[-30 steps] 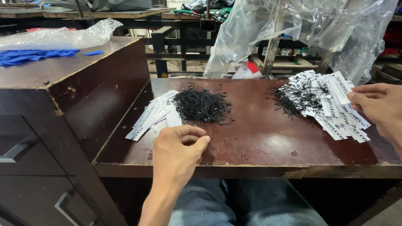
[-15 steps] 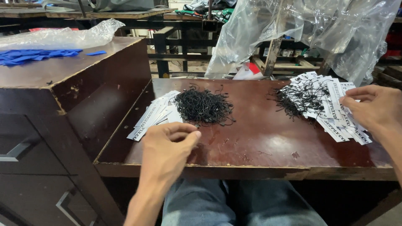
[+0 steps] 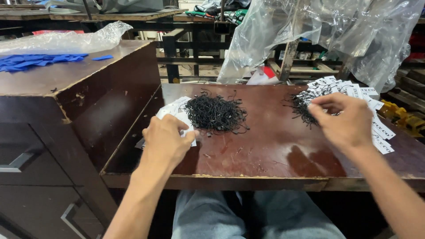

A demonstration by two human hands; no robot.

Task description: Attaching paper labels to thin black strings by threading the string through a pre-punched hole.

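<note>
Left hand (image 3: 164, 142) grip rests, apparently closed, on white tags (image 3: 173, 110) left of centre, beside the cords (image 3: 215, 114). Right hand (image 3: 345, 120) pinches cords from the tagged pile (image 3: 374, 128), upper right, on the surface (image 3: 274, 150).

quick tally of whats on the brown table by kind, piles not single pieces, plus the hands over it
Piles of black cords: 2, one in the middle, one at the right
Stacks of white tags: 2, left and right
Hands: 2, left hand, right hand
Total: 6

Blue scraps (image 3: 37, 62) (perhaps cloth), plastic sheeting (image 3: 327, 31)
</note>
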